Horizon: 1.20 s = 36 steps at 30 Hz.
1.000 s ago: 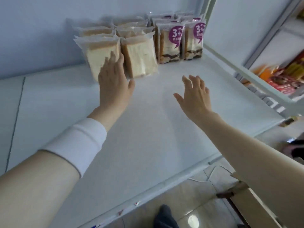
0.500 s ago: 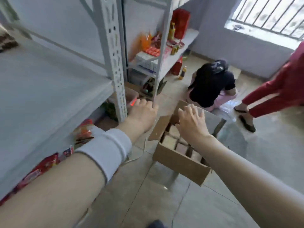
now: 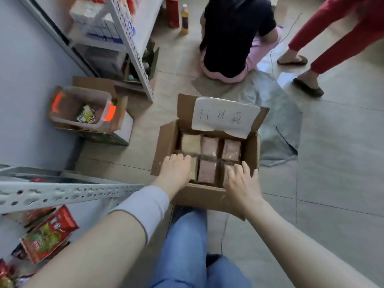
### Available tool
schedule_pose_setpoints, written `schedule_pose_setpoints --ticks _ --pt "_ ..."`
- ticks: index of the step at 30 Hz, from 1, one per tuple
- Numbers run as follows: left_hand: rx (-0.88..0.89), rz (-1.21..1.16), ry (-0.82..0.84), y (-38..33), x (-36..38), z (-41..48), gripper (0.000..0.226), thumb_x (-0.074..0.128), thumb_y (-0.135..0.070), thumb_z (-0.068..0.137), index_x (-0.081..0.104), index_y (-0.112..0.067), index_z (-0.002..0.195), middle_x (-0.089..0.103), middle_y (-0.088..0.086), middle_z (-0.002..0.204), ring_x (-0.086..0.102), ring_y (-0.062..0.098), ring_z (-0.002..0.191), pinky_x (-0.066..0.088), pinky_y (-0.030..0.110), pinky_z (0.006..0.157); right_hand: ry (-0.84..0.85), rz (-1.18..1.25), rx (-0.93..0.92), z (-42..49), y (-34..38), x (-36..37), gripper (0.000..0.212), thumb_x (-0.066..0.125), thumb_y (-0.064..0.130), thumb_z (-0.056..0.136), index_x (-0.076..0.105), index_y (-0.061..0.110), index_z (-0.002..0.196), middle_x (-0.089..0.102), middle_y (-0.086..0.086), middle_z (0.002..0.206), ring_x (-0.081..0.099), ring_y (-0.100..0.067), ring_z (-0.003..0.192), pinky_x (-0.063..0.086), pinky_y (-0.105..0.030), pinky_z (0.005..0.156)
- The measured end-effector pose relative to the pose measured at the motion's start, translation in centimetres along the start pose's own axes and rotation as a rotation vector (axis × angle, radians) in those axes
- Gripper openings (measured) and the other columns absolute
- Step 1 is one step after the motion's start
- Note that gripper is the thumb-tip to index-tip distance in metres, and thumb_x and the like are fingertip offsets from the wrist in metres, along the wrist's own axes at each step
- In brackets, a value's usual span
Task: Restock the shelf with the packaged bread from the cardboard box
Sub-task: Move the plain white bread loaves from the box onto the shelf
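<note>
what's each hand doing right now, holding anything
Left hand: open, empty, over bread packs in cardboard box.
Right hand: open, empty, at the box's near-right packs.

Both hands [image 3: 176, 171] [image 3: 242, 183] over bread packs [image 3: 209, 146] in open cardboard box [image 3: 166, 142].

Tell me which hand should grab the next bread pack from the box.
Either could, but probably the right hand: its spread fingers hover over the near-right bread pack in the cardboard box, with that pack partly visible. The left hand covers the near-left corner, hiding what lies beneath.
</note>
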<state>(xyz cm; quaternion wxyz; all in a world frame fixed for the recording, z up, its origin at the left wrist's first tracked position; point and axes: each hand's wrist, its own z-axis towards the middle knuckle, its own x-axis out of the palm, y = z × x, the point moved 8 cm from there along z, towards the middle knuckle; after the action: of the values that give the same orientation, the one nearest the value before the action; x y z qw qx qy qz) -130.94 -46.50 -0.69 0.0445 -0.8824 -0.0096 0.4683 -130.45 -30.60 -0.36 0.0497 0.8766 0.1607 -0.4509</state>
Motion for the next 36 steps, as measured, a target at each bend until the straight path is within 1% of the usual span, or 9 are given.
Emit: schedule_pose_setpoints --ticks 4,8,13,17,21,25,29,33,36 --pt "-0.028 -0.101 0.132 1.7 6.1 8.8 0.051 0.05 -0.036 0.091 0.036 -0.011 0.133 0.049 0.014 0.129 0.047 0.032 0.119 0.039 0.04 0.094 0.141 0.156 0.001 7.2 1.4 7.1 0.048 0.037 0.027 0.096 0.027 0.013 0.141 0.035 -0.01 0.143 0.015 -0.03 0.141 0.02 -0.051 0.112" --pt "-0.227 -0.382 0.173 4.9 12.0 17.6 0.061 0.051 -0.032 0.091 0.027 -0.009 0.141 0.042 0.018 0.136 0.042 0.035 0.125 0.037 0.042 0.102 0.227 0.283 0.005 13.7 3.5 13.9 0.055 0.04 0.043 0.094 0.033 0.008 0.135 0.041 -0.014 0.136 0.034 -0.029 0.129 0.033 -0.04 0.101" --pt "-0.461 -0.734 0.066 7.4 16.9 26.7 0.067 0.055 -0.03 0.091 0.02 -0.009 0.143 0.036 0.017 0.143 0.039 0.032 0.13 0.034 0.036 0.104 0.374 0.607 0.057 20.8 7.2 21.3 0.062 0.05 0.049 0.087 0.035 0.009 0.133 0.044 -0.014 0.132 0.046 -0.03 0.118 0.039 -0.037 0.096" --pt "-0.626 -0.855 -0.133 9.0 17.5 28.7 0.073 0.059 -0.03 0.088 0.017 -0.007 0.143 0.047 0.017 0.138 0.048 0.032 0.124 0.039 0.035 0.096 0.426 0.904 0.257 23.0 8.1 23.8 0.067 0.067 0.049 0.077 0.041 0.009 0.124 0.054 -0.011 0.123 0.053 -0.027 0.112 0.046 -0.034 0.09" --pt "-0.646 -0.746 -0.137 9.2 17.3 27.8 0.068 0.065 -0.028 0.084 0.029 -0.008 0.138 0.052 0.015 0.133 0.049 0.032 0.123 0.043 0.038 0.092 0.457 1.008 0.341 22.7 6.8 24.0 0.064 0.073 0.045 0.072 0.047 0.01 0.119 0.059 -0.01 0.12 0.055 -0.026 0.112 0.047 -0.034 0.092" --pt "-0.682 -0.704 -0.075 9.0 16.6 27.5 0.063 0.068 -0.03 0.081 0.037 -0.005 0.13 0.053 0.016 0.129 0.05 0.034 0.12 0.045 0.041 0.088 0.359 1.095 0.333 21.0 4.0 22.0 0.061 0.076 0.046 0.067 0.053 0.016 0.115 0.064 -0.004 0.113 0.059 -0.023 0.108 0.046 -0.029 0.088" --pt "-0.686 -0.755 -0.018 8.5 16.7 28.2 0.063 0.072 -0.033 0.078 0.04 -0.002 0.122 0.052 0.017 0.127 0.051 0.034 0.117 0.044 0.039 0.087 0.323 1.323 0.418 19.1 -0.1 22.0 0.039 0.074 0.039 0.072 0.058 0.018 0.101 0.067 0.0 0.1 0.063 -0.017 0.096 0.045 -0.021 0.074" --pt "-0.595 -0.777 -0.227 7.1 15.9 28.1 0.061 0.076 -0.026 0.073 0.043 -0.001 0.118 0.034 0.018 0.134 0.04 0.033 0.122 0.033 0.034 0.103 0.305 1.437 0.494 18.1 -2.9 22.9 0.035 0.072 0.031 0.077 0.062 0.012 0.104 0.068 -0.001 0.1 0.063 -0.017 0.097 0.043 -0.021 0.077" --pt "-0.573 -0.987 -0.29 7.0 16.7 27.8 0.05 0.076 -0.019 0.073 0.041 -0.008 0.106 0.045 0.004 0.114 0.049 0.022 0.101 0.035 0.014 0.078 0.319 1.447 0.497 17.9 -3.8 23.5 0.033 0.072 0.03 0.077 0.062 0.012 0.102 0.069 -0.002 0.099 0.064 -0.017 0.094 0.046 -0.025 0.079"
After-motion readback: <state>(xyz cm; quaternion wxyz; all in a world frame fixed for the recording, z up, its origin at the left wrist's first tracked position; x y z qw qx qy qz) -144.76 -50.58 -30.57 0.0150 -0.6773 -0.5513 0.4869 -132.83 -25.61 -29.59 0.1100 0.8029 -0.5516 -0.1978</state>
